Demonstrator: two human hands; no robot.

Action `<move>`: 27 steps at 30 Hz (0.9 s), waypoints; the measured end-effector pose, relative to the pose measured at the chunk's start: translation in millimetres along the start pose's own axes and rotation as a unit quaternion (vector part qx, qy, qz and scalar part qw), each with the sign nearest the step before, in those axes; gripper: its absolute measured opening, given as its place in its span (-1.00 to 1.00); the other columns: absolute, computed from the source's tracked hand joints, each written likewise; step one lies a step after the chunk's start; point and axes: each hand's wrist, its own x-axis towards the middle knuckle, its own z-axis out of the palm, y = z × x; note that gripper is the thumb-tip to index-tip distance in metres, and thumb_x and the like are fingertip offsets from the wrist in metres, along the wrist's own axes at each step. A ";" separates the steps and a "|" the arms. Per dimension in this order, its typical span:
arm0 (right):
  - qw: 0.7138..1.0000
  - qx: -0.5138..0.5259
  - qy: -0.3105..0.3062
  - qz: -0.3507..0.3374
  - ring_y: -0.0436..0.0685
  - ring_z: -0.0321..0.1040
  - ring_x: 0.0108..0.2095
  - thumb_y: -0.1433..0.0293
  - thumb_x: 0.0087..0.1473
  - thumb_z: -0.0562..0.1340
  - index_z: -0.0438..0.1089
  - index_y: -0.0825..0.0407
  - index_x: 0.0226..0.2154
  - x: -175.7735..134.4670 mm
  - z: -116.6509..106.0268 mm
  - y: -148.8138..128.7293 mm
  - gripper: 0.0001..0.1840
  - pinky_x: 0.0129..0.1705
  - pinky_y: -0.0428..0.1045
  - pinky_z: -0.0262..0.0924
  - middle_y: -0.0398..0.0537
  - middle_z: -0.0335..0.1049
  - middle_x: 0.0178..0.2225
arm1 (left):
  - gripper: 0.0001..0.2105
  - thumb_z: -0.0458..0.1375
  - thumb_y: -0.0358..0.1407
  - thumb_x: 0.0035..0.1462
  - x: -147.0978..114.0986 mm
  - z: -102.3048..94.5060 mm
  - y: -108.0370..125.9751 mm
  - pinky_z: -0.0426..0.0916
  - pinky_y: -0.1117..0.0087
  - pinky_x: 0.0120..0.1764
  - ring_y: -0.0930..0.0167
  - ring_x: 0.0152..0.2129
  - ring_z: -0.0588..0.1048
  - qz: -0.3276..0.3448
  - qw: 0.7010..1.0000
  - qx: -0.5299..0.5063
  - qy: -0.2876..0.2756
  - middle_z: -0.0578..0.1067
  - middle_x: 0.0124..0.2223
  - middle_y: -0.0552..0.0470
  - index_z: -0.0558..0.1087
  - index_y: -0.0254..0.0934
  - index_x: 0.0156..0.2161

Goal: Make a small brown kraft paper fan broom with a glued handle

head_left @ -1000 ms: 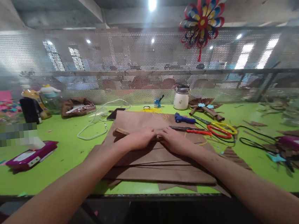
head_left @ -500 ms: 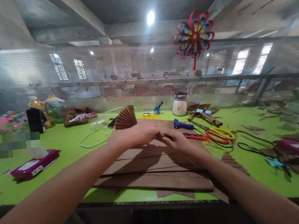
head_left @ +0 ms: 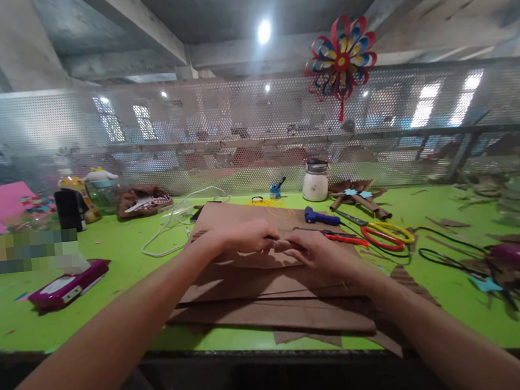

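My left hand (head_left: 248, 236) is closed, its fingertips pinching the narrow end of a pleated brown paper fan (head_left: 198, 235). Most of the fan lies hidden behind that hand and wrist; only a ribbed edge shows. My right hand (head_left: 313, 248) meets it from the right, thumb and fingers closed on the same folded end. Beneath both hands are flat brown paper sheets (head_left: 271, 311), stacked and overlapping. Just right of my hands rest a blue-handled tool (head_left: 321, 216), a red-handled tool (head_left: 349, 239) and scissors with red and yellow handles (head_left: 386, 236).
A purple tissue pack (head_left: 71, 287) lies left on the green table (head_left: 134, 280), near a white cable (head_left: 155, 253). Behind stand a white jar (head_left: 315, 183), a small blue pot (head_left: 275, 190) and a dark phone (head_left: 71, 210). Paper scraps and a black cord (head_left: 445, 257) lie right.
The pleated fan, which stood up above my left wrist, has tipped down and is now mostly hidden. My hands have lowered slightly, and the view has shifted a little left.
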 end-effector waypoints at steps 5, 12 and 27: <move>0.999 -0.034 -0.022 -0.003 0.11 0.35 -0.16 0.44 0.16 0.08 0.35 -0.03 -0.03 -3.8 -3.4 -4.5 -0.68 -0.16 -0.02 0.19 0.01 0.42 -0.11 | -0.82 0.04 -0.35 0.09 3.2 1.8 -5.3 0.21 0.56 -0.49 0.52 -0.57 0.39 0.031 0.990 -0.138 -0.026 0.47 -0.51 0.11 0.51 -0.28 -0.31; 0.999 0.029 -0.006 0.038 0.08 0.29 -0.35 0.35 0.15 0.09 0.41 0.09 -0.23 -2.2 2.5 9.1 -0.76 -0.30 -0.03 0.13 -0.03 0.42 -0.34 | -0.80 0.07 -0.28 0.10 -10.2 -8.1 21.6 0.29 0.43 -0.32 0.41 -0.37 0.44 0.008 0.984 0.051 0.169 0.53 -0.29 -0.03 0.49 -0.28 -0.23; 0.731 0.665 0.026 0.152 -0.11 0.02 -0.63 0.19 0.07 0.21 0.26 0.06 -0.38 3.7 6.5 -1.9 -0.74 -0.56 -0.12 0.02 -0.24 0.09 -0.56 | -0.61 0.21 -0.14 0.01 13.9 43.6 25.2 0.36 0.35 -0.28 0.43 -0.41 0.43 0.019 0.781 -0.574 0.245 0.48 -0.38 0.00 0.44 -0.36 -0.10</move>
